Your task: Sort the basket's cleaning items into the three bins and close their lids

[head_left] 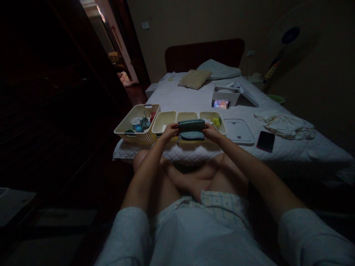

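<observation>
I hold a folded dark blue-grey cloth [191, 130] stretched between both hands, just above the bed's near edge. My left hand [169, 132] pinches its left end and my right hand [211, 132] pinches its right end. Right behind the cloth lies a cream divided tray [166, 123] with three compartments; a yellow item [216, 121] shows in the right one. A cream perforated basket [130, 125] with small blue and red items sits to the tray's left. My crossed bare legs are below.
On the white bed [291, 151] lie a white lid [238, 130], a dark phone [265, 141], crumpled white cloth [285, 125], an open white box [226, 94] and pillows [194, 78]. A fan [291, 37] stands at right. Dark furniture fills the left.
</observation>
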`<state>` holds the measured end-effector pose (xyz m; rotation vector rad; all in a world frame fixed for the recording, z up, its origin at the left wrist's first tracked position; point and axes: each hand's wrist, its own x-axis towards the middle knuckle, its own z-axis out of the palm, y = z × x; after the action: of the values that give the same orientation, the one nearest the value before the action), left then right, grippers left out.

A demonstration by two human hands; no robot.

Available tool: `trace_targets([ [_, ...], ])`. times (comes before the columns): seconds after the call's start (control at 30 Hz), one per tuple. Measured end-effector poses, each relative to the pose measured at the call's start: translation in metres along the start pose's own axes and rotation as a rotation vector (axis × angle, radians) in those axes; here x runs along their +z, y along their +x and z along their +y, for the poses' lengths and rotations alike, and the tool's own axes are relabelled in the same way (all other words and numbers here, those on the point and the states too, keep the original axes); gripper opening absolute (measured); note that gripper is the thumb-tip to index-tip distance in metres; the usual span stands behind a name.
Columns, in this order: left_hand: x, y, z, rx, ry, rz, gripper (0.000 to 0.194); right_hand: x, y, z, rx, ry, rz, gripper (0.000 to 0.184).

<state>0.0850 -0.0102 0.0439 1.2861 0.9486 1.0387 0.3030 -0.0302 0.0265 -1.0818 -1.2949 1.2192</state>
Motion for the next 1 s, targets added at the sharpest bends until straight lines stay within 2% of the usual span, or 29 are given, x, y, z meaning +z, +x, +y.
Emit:
trace_targets([
  [0.37, 0.01, 0.002, 0.003, -0.017, -0.054, 0.007, 0.023, -0.005, 0.003, 0.004, 0.051, 0.148, -0.027, 0.017],
  [0.57, 0.013, -0.002, 0.006, 0.023, -0.069, -0.106, 0.033, -0.004, -0.001, 0.0, 0.037, 0.184, 0.044, 0.014],
  [0.63, 0.013, -0.003, 0.008, 0.032, -0.038, -0.094, 0.031, -0.003, -0.004, -0.002, 0.054, 0.177, 0.044, 0.012],
  [0.73, 0.012, 0.0, 0.008, 0.023, 0.017, -0.034, 0.019, -0.005, -0.008, -0.006, 0.108, 0.134, 0.022, 0.008],
  [0.83, 0.01, 0.003, 0.004, 0.031, 0.022, -0.003, 0.015, -0.008, -0.01, -0.007, 0.15, 0.06, 0.0, 0.012],
  [1.0, 0.005, 0.004, -0.004, 0.078, 0.048, 0.024, 0.016, -0.014, -0.013, -0.008, 0.211, -0.058, -0.153, 0.02],
])
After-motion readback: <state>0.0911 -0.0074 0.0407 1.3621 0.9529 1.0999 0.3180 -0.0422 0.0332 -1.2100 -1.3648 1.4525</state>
